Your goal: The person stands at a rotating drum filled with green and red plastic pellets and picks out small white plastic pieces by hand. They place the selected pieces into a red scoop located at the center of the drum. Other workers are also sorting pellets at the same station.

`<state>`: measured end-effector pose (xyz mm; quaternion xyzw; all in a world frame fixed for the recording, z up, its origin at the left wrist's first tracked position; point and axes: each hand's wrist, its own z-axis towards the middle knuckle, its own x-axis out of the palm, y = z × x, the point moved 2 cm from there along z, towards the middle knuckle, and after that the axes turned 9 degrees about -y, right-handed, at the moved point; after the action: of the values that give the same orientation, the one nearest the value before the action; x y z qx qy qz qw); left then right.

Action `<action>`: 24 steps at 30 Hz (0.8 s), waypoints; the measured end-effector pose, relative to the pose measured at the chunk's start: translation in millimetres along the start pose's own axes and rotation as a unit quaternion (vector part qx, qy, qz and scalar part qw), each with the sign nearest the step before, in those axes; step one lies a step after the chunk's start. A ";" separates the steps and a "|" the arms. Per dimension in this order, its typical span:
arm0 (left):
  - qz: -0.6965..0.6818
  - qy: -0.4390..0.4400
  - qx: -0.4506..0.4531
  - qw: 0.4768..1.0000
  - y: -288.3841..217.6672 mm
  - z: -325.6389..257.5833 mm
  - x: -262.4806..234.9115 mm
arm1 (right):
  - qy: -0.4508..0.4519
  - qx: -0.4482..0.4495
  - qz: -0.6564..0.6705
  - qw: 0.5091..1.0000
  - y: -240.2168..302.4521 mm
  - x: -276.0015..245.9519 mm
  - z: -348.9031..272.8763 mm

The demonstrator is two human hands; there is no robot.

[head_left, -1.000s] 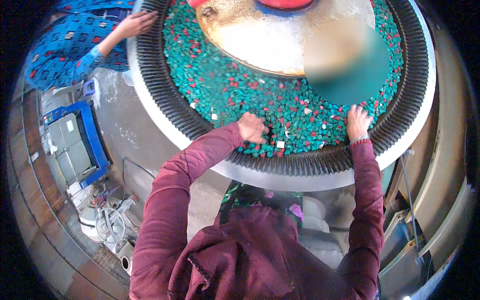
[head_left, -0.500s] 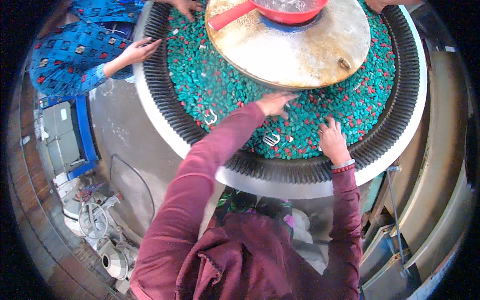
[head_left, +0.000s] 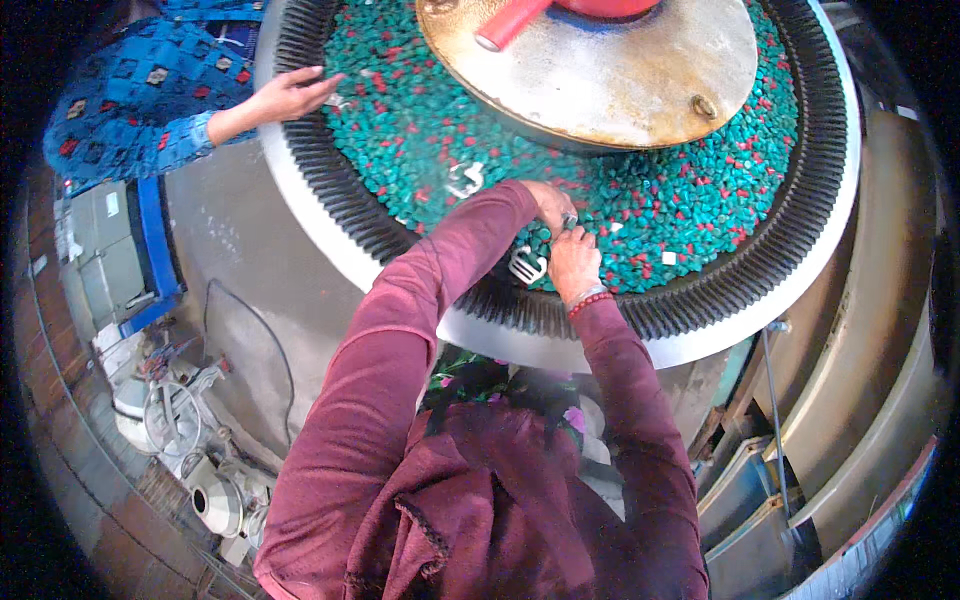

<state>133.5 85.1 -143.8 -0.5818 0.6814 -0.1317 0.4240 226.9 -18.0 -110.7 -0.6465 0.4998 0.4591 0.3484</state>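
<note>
1. As the ribbed black wall (head_left: 690, 300) encircles the green and red chips (head_left: 665, 212), it presumably keeps them within the round tub (head_left: 510, 345).
2. The left hand (head_left: 552, 207) and right hand (head_left: 576, 262) lie close together, fingers bent, perhaps to share one spot; whether either grip encloses anything cannot be told.
3. A pale slotted buckle (head_left: 526, 265) lies on the chips, just left of the right grip.

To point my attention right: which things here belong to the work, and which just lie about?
Seemingly in the work:
left hand and right hand
green and red chips
ribbed bowl
pale slotted piece

Apparently just there:
red pan on the central disc
grey box with blue frame
</note>
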 end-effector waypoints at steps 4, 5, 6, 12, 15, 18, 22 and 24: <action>-0.157 0.078 0.025 0.984 19.6 -66.2 -15.6 | 0.013 -0.119 0.015 0.993 22.7 -6.4 2.1; -0.228 0.099 0.056 0.967 28.9 -81.7 -15.8 | 0.058 -0.118 0.048 0.990 15.5 -11.8 2.9; -0.299 0.101 0.014 0.949 29.4 -101.4 -21.7 | 0.105 -0.115 0.084 0.984 7.0 -27.9 5.9; -0.558 0.047 -0.120 0.820 14.6 -174.2 -49.9 | 0.147 -0.057 0.115 0.981 18.4 -34.3 -8.8; -0.531 -0.004 -0.159 0.832 20.2 -182.3 -49.4 | 0.081 -0.108 0.044 0.990 17.1 -7.1 -9.8; -0.481 -0.042 -0.090 0.871 25.6 -185.2 -44.6 | 0.083 -0.146 0.075 0.983 -9.8 -9.7 -10.0; -0.399 -0.154 0.032 0.903 29.2 -175.2 -34.8 | 0.005 -0.030 0.331 0.943 -46.2 -55.7 -11.3; -0.411 -0.206 0.014 0.888 22.7 -176.5 -31.9 | 0.134 0.151 0.589 0.782 -47.4 -91.6 -16.8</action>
<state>-12.1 65.1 -38.7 -0.8177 0.2767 -0.1809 0.4713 269.7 8.8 -19.2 -0.2206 0.8878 0.4025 0.0324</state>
